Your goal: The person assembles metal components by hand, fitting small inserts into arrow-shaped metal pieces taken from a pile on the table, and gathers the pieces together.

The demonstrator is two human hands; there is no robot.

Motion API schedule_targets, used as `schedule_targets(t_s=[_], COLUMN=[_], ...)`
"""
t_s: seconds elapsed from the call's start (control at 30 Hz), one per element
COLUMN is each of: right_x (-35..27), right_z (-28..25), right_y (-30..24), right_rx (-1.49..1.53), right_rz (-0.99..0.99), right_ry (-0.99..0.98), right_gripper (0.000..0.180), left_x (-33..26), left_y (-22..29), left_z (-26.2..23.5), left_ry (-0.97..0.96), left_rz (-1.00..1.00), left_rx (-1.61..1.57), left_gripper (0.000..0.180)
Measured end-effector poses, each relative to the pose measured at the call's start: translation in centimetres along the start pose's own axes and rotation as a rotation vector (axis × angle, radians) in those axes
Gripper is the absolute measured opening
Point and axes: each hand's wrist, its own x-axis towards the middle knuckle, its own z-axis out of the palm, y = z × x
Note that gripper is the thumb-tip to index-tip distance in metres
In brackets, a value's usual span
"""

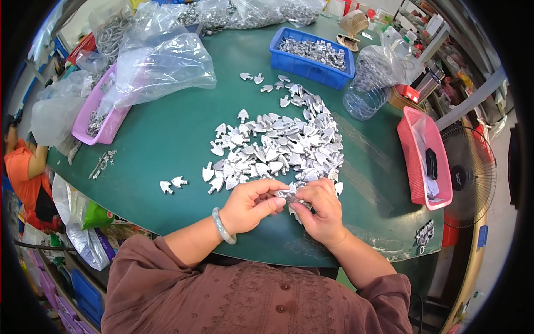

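Both hands meet at the near edge of the green felt-topped table (183, 128): left hand (250, 206) and right hand (318, 211) have their fingers pinched together on a small flat silvery metal piece (287, 194), just below the glinting heap of fin-shaped metal pieces (278, 147).

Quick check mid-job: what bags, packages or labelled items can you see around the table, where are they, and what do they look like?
Clear plastic bags: table's far left, crumpled, over the pink tray.
Clear bag: right of the blue bin, holding small metal parts.
Green and silver pouch: below the table's left edge.
Red box: far right.
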Motion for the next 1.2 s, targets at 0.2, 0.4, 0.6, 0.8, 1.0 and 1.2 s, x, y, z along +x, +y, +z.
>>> schedule_targets(t_s=[0.2, 0.4, 0.6, 0.8, 1.0, 1.2], right_x=[0.1, 0.1, 0.5, 0.3, -0.1, -0.1], right_z=[-0.6, -0.7, -0.8, -0.8, -1.1, -1.2], right_y=[0.1, 0.2, -0.2, 0.1, 0.1, 0.4], right_rx=[0.022, 0.027, 0.009, 0.064, 0.435, 0.687], right_rz=[0.025, 0.015, 0.042, -0.008, 0.32, 0.621], right_ry=[-0.05, -0.084, -0.079, -0.103, -0.117, -0.121], right_gripper=[0.024, 0.021, 0.022, 0.027, 0.011, 0.014], left_x=[0.3, 0.4, 0.5, 0.4, 0.3, 0.4], left_y=[0.4, 1.3, 0.6, 0.0, 0.4, 0.6], left_z=[-0.3, 0.2, -0.2, -0.4, -0.2, 0.1], left_ry=[-0.014, -0.015, -0.031, -0.083, -0.125, -0.094], left_rz=[-0.177, -0.167, -0.242, -0.242, -0.337, -0.333], left_rx=[-0.094, -0.197, -0.206, -0.126, -0.058, -0.124], left_gripper=[0.018, 0.019, 0.022, 0.018, 0.021, 0.02])
